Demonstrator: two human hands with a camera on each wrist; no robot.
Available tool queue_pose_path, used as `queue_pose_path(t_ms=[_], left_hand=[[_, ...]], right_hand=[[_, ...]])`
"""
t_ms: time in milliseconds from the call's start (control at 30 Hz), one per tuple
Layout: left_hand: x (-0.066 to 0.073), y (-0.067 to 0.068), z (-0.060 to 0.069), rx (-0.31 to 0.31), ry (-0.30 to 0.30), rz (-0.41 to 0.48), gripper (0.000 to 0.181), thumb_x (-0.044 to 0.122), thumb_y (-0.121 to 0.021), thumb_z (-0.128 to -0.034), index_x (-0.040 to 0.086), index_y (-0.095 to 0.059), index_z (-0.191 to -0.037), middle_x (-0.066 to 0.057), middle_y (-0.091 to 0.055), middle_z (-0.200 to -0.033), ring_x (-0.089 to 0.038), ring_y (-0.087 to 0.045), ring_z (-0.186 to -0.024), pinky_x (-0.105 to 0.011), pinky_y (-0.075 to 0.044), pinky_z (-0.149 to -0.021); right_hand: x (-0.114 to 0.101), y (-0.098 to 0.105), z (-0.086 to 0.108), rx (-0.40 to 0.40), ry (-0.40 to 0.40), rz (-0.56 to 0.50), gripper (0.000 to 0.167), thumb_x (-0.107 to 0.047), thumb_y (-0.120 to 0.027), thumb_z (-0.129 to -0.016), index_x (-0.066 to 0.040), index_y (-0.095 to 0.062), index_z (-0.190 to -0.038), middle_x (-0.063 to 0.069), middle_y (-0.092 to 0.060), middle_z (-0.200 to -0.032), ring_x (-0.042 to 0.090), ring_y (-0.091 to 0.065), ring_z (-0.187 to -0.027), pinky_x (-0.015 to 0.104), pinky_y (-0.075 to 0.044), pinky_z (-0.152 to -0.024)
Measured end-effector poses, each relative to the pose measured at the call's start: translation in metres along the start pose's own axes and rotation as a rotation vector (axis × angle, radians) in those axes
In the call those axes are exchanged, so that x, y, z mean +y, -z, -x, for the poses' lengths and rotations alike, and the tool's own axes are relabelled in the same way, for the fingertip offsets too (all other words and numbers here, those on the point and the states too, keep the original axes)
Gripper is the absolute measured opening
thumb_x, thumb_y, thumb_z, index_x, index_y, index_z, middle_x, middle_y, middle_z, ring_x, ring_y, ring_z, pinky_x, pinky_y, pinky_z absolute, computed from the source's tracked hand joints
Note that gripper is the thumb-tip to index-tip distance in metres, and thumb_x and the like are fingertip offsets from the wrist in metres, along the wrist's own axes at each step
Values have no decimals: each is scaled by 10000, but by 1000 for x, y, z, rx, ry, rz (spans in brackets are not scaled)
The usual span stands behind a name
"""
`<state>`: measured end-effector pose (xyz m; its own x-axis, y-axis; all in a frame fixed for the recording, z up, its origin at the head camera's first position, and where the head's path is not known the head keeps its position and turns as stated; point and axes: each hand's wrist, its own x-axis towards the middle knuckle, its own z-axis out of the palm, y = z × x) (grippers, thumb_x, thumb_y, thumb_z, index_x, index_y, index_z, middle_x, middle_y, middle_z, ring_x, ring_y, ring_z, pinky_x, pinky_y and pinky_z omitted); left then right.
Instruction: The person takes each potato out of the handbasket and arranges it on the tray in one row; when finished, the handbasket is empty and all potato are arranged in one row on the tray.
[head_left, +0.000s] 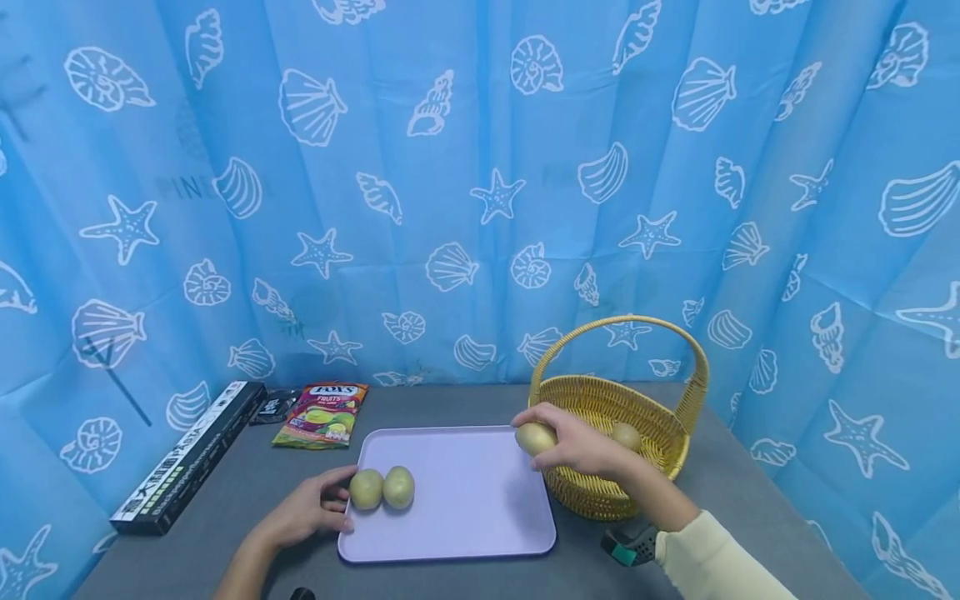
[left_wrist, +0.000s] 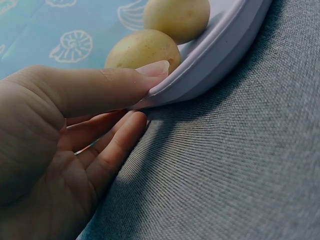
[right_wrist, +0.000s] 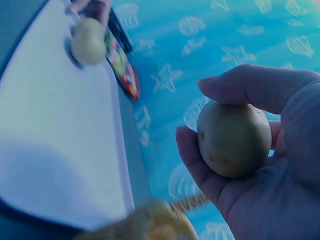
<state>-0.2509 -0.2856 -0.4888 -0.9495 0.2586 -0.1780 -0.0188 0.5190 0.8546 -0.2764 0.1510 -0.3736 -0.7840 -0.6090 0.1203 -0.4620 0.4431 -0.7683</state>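
Observation:
My right hand (head_left: 581, 446) grips a round yellow-green potato (head_left: 536, 438) above the right edge of the lilac tray (head_left: 472, 500); the right wrist view shows thumb and fingers around the potato (right_wrist: 234, 139). Two more potatoes, one (head_left: 366, 489) beside the other (head_left: 399, 487), sit at the tray's left side. At that left edge, my left hand (head_left: 303, 508) pinches the rim, thumb on top and fingers below, as the left wrist view shows at the tray's rim (left_wrist: 200, 75). Another potato (head_left: 626, 437) lies in the yellow wicker basket (head_left: 592, 504), partly behind my right forearm.
A colourful sweets bag (head_left: 321, 415) and a small black packet (head_left: 274, 407) lie behind the tray on the left, near a long black-and-white box (head_left: 187, 458). The basket's tall handle (head_left: 630, 319) rises at the right. A blue shell-print curtain (head_left: 465, 208) hangs behind the grey table.

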Motion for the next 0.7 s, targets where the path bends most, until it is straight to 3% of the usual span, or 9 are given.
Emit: queue_pose_path(t_ms=[167,300,433,700], left_hand=[[1,-1,-1,16,23,-12,891,154,-851,-711,-15,-391,-1455,-116,-592,-1161,-272,-613,-1012,-443,-547,-841],[1,-1,0,17,13,-14,892,155,-848,-714,-10,-387,-1459,-121,-584,-1183,-277,-606,-1022,-447,-545,-845],[0,-1,0,9,-3,-13,895,163,-843,-719,-12,-378,-1463,-123,-577,-1197,-281,-600,-1033,-451,-543,-848],[-1,-1,1,10,-2,-6,899,172,-844,-721,-8,-375,-1466,-127,-578,-1192,-281,-598,-1042,-450,-539,-860]], right_hand=[[-3,-27,-14,7,55,4,487,-76,-753,-784,-105,-610,-1248,75,-569,-1188,225,-533,-912,354,-492,-705],[-1,-53,-28,94,27,63,391,-72,-774,-772,-106,-675,-1149,52,-581,-1116,199,-525,-909,347,-471,-724],[4,-77,-42,151,-19,97,423,-56,-811,-719,-74,-677,-1120,73,-586,-1083,198,-519,-890,346,-460,-710],[11,-116,-64,121,-26,120,503,-24,-827,-652,-3,-661,-1127,75,-573,-1041,207,-523,-899,342,-467,-760]])
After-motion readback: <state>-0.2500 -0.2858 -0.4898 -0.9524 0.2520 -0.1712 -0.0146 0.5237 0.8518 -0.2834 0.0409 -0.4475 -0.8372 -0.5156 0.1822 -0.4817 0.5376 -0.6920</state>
